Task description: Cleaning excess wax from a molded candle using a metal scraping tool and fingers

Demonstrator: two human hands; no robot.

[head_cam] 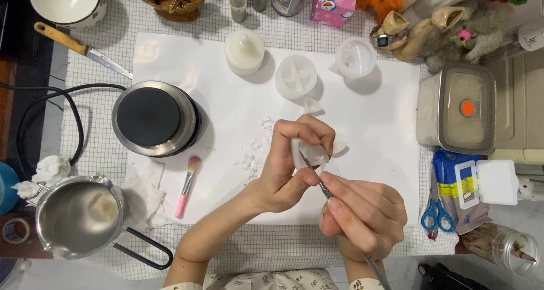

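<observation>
Gripping a small white wax piece (310, 152), the left hand (292, 162) has its fingers curled around it above the middle of the white sheet (368, 125). The right hand (362, 213) is closed on a thin metal tool (316, 176), held like a pen, with its tip touching the wax piece near the left thumb. The tool's other end runs back under the right wrist toward the lower edge of the view.

Just left of the hands, white shavings (255, 151) lie scattered on the sheet. Another small white bit (339, 147) sits just right of the wax piece; it may be a cut-off part, but the view is too small to tell. Farther up stand a ribbed white mould (244, 52), an open round mould (296, 76) and a clear lid (355, 57).

On the left of the sheet sits a round hot plate (154, 119), and near it a pink brush (187, 186). A steel pot (82, 216) stands at the lower left of the bench (90, 97). A knife (79, 47) lies at the upper left. Blue scissors (436, 213) lie to the right, below a steel box (458, 109).
</observation>
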